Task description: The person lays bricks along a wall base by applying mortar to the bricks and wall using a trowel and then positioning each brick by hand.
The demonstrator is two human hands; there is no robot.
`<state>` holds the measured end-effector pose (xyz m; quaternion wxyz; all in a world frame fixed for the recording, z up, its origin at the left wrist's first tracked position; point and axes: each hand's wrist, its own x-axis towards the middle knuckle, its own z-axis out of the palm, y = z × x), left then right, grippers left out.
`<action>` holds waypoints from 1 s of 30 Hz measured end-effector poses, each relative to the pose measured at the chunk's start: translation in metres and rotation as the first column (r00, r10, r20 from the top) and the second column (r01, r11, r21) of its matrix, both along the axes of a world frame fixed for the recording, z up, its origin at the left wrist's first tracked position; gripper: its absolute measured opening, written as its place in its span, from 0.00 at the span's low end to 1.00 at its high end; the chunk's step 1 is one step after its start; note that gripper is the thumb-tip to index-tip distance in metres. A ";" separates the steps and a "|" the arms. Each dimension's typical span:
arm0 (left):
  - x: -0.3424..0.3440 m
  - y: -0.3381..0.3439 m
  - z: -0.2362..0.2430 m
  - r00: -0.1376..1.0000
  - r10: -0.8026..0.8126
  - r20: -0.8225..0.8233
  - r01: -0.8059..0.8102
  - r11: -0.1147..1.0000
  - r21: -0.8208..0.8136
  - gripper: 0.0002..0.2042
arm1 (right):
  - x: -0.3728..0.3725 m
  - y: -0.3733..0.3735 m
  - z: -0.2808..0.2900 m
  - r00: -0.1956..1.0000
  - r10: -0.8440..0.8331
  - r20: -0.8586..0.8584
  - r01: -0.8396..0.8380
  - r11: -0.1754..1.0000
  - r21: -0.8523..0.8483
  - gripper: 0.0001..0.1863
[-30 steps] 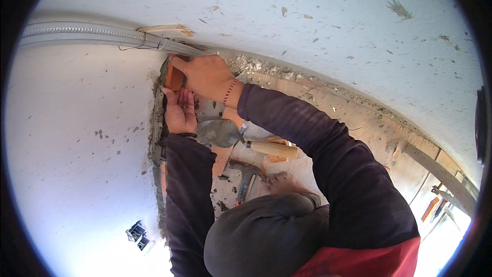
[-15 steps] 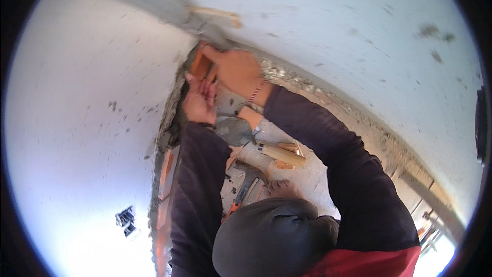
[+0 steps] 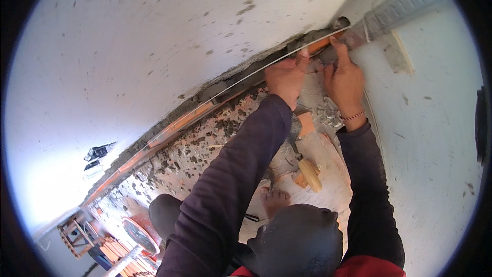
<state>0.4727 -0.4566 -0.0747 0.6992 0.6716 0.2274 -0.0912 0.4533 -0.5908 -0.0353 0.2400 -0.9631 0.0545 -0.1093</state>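
A narrow orange brick (image 3: 320,45) lies along the base of the wall by the corner, set against grey mortar (image 3: 246,74). My left hand (image 3: 286,80) grips its left end, the thumb laid near the top edge. At the other end, my right hand (image 3: 346,82) has its index finger pressed to the brick and the other fingers curled; their tips are partly hidden. A taut white string (image 3: 241,81) runs just above the brick. Below my hands a trowel with a wooden handle (image 3: 309,174) rests on the floor, beside a broken brick piece (image 3: 306,123).
Orange bricks (image 3: 174,125) line the wall base leftward. Mortar crumbs (image 3: 205,143) litter the floor. A round bucket (image 3: 141,236) and stacked bricks (image 3: 118,251) are at the lower left. A ribbed grey conduit (image 3: 405,7) lies beyond the corner. My bare foot (image 3: 275,200) is near the trowel.
The view has swung, so the corner now appears at the upper right. Both hands remain at the brick, now spaced along it, and the brick lies lengthwise against the wall. The string now shows.
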 end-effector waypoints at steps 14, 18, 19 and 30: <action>0.003 -0.002 0.012 0.998 -0.027 -0.055 0.026 0.999 -0.019 0.18 | 0.004 0.004 0.003 0.999 0.044 -0.010 -0.044 0.997 -0.057 0.31; 0.005 0.004 0.024 0.982 -0.125 -0.143 0.118 0.991 -0.058 0.14 | 0.005 0.008 0.006 0.996 0.083 0.030 -0.083 0.996 -0.015 0.33; 0.006 0.004 0.021 0.983 -0.123 -0.134 0.114 0.991 -0.073 0.14 | 0.004 0.009 0.006 0.995 0.092 0.030 -0.091 0.996 -0.011 0.33; 0.006 0.006 0.022 0.985 -0.124 -0.117 0.117 0.991 -0.071 0.18 | -0.001 0.004 0.004 0.995 0.104 0.008 -0.101 0.984 -0.147 0.32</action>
